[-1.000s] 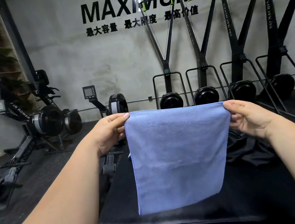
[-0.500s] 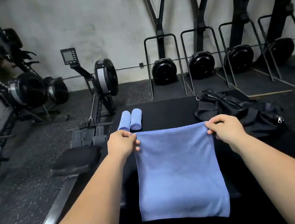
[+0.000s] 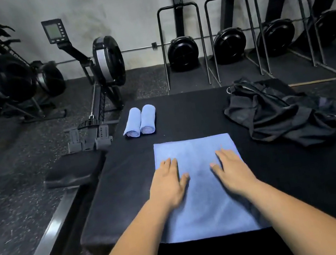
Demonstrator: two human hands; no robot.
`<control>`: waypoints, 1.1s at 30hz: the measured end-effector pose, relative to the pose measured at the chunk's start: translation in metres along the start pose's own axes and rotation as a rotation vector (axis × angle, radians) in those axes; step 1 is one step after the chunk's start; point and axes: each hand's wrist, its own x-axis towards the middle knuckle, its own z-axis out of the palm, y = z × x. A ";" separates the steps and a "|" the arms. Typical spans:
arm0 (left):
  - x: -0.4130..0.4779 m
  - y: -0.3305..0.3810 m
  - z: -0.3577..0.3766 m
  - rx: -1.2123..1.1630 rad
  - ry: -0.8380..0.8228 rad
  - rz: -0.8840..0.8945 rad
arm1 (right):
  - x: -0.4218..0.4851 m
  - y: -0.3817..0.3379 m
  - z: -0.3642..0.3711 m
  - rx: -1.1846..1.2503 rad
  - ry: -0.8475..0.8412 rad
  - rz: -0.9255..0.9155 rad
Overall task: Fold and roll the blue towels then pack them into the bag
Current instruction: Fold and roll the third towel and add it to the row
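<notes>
Lying flat beneath left fingers (image 3: pixel 170 165), right fingers (image 3: pixel 226 155): blue towel (image 3: pixel 205 210).

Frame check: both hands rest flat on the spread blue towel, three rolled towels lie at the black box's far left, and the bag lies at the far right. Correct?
Not quite. The head view shows two rolled towels, not three. The rest holds: left hand and right hand flat on the spread towel, bag at the black box's far right.

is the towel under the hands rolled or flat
Flat. The blue towel lies spread on the black box, left hand and right hand resting on it.
</notes>
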 end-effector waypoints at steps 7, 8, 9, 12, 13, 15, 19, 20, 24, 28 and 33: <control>0.019 -0.014 0.024 0.255 -0.027 -0.005 | 0.009 0.008 0.019 -0.276 0.088 -0.050; 0.023 -0.017 0.023 0.260 -0.017 -0.006 | 0.013 0.008 0.018 -0.286 0.096 -0.048; 0.025 -0.018 0.023 0.270 -0.006 -0.007 | 0.017 0.008 0.019 -0.289 0.103 -0.045; 0.027 -0.019 0.026 0.269 0.040 0.010 | 0.019 0.006 0.022 -0.308 0.153 -0.044; 0.026 -0.020 0.027 0.259 0.072 0.030 | 0.017 0.005 0.023 -0.327 0.177 -0.038; 0.022 -0.018 0.027 0.229 0.179 0.127 | 0.013 0.003 0.024 -0.353 0.229 -0.012; 0.015 -0.012 0.022 0.323 0.270 0.267 | 0.003 0.000 0.020 -0.373 0.217 0.039; 0.014 -0.007 0.021 0.370 0.228 0.235 | -0.001 -0.004 0.021 -0.365 0.212 0.060; 0.001 0.021 0.027 0.242 0.037 0.008 | -0.029 -0.026 0.040 -0.322 0.119 -0.047; -0.032 0.007 0.038 0.221 0.012 0.084 | -0.047 -0.011 0.036 -0.246 0.119 -0.117; -0.053 -0.014 0.028 0.289 0.018 0.092 | -0.062 0.011 0.018 -0.283 0.085 -0.151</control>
